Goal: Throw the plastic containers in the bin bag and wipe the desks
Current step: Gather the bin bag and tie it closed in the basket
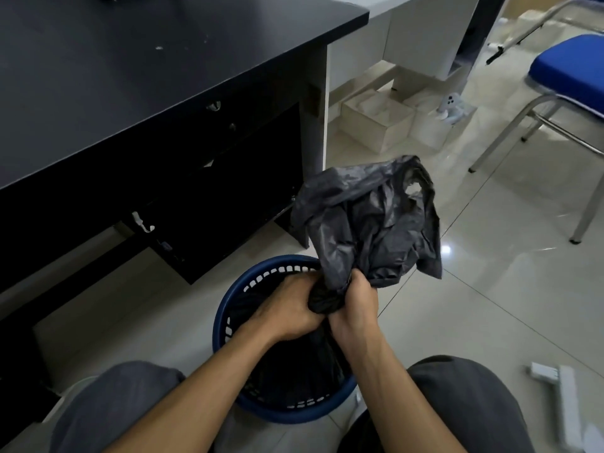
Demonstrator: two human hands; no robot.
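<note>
A dark grey bin bag stands in a round blue slotted basket on the floor between my knees. Both hands squeeze its gathered neck just above the basket rim. My left hand grips the neck from the left and my right hand from the right, fingers closed around the plastic. The bag's loose top flares upward past my hands. Its contents are hidden; no plastic containers show. The black desk fills the upper left, with a few pale specks on its top.
Drawers with a key sit under the black desk. A white desk stands behind it, with pale boxes on the floor below. A blue-seated metal chair is at the right. A white brush-like tool lies on the tiled floor, bottom right.
</note>
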